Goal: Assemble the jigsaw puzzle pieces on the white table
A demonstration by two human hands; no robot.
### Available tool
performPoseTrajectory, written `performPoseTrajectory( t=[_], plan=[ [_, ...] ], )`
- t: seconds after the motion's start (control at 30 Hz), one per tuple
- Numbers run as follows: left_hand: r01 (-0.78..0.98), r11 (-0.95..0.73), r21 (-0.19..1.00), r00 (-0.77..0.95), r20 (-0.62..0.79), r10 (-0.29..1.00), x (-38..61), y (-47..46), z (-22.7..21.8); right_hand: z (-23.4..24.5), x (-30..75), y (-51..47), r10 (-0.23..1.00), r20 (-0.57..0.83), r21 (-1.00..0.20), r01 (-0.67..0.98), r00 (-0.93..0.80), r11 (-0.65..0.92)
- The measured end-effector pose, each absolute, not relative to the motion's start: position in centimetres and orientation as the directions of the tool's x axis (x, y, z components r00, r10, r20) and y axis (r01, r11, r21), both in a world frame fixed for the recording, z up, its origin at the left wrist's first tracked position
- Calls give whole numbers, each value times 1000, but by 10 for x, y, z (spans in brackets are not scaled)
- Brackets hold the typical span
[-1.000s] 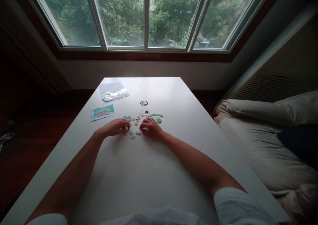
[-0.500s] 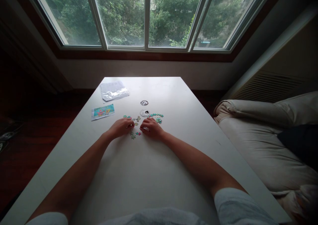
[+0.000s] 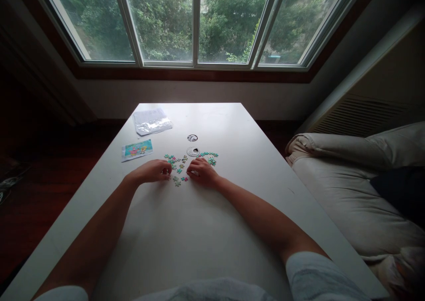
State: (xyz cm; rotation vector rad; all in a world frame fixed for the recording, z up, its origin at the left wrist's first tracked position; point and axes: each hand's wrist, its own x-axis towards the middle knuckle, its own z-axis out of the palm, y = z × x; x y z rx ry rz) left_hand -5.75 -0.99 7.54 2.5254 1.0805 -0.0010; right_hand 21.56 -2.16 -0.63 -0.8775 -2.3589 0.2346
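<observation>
My left hand (image 3: 158, 171) rests on the table at the left side of the loose jigsaw pieces. Its fingers are curled, with thumb and fingertips close together; whatever is between them is too small to make out. Across a narrow gap, my right hand (image 3: 202, 172) has thumb and forefinger pinched at the table top, and their tips hide what they grip. Between the hands lie a green puzzle piece (image 3: 179, 171), a pink and teal piece (image 3: 184, 179) and a pale green piece (image 3: 177, 183). More green pieces (image 3: 171, 158) are scattered just beyond my left fingers.
A curved row of joined pieces (image 3: 210, 154) lies beyond my right hand. Two round black-and-white items (image 3: 192, 138) (image 3: 193, 151) sit mid-table. At left are a colourful picture card (image 3: 137, 150) and a clear plastic bag (image 3: 152, 121). A pale sofa (image 3: 332, 194) flanks the table (image 3: 212, 230).
My left hand has shifted left and slightly towards me, uncovering several green pieces between the hands. My right hand has stayed in place.
</observation>
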Motion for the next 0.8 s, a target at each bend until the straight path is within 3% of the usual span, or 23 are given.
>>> performPoseTrajectory(
  t=[0.8],
  plan=[
    [772, -574, 274, 632, -233, 739, -46, -17, 71, -3, 216, -23, 640, 474, -367, 525, -605, 768]
  ],
)
